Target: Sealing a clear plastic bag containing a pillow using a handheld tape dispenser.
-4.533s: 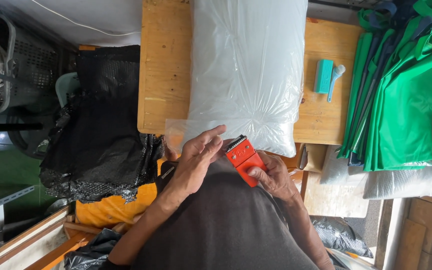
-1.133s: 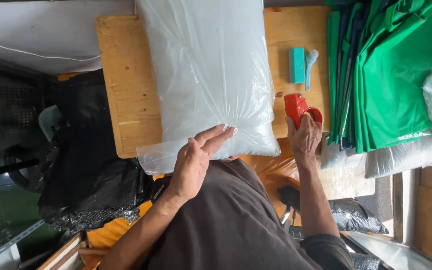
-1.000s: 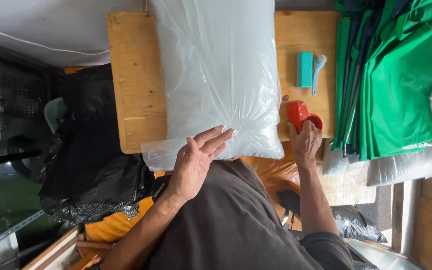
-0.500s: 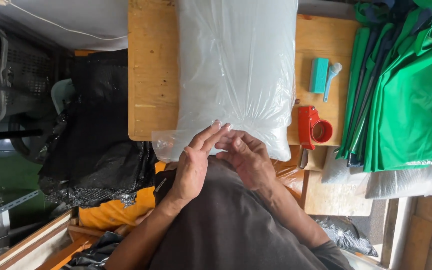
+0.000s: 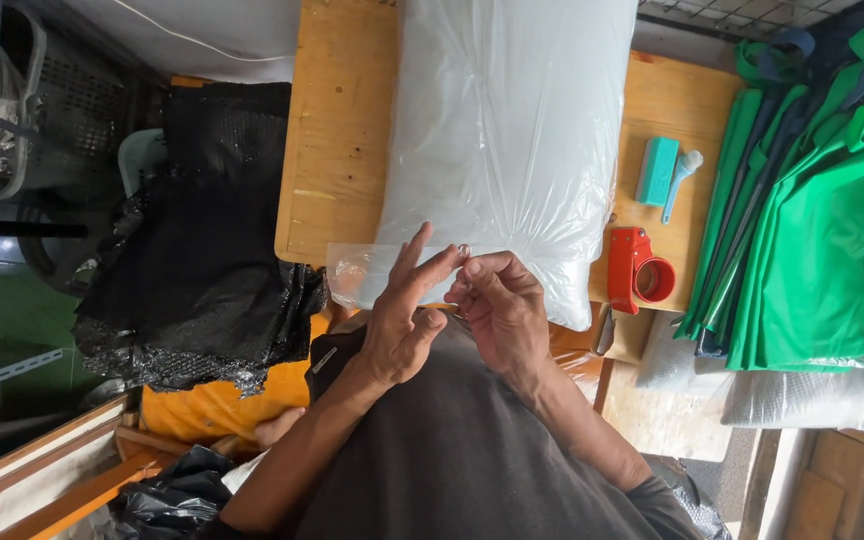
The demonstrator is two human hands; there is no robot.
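Clear plastic bag (image 5: 512, 140), stuffed full, lies on the wooden desk (image 5: 337, 130). At its near end both hands meet: left hand (image 5: 402, 320) spread open, right hand (image 5: 497, 310) pinching the bag's edge. Sealing seems underway; the red tape dispenser (image 5: 637, 270) waits right of the bag.

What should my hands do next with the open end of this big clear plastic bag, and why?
Probably press the bag's loose near end flat against the bag. Both hands, left hand and right hand, meet at the near edge of the clear plastic bag, fingertips pinching something small, while the red tape dispenser lies set down on the wooden table.
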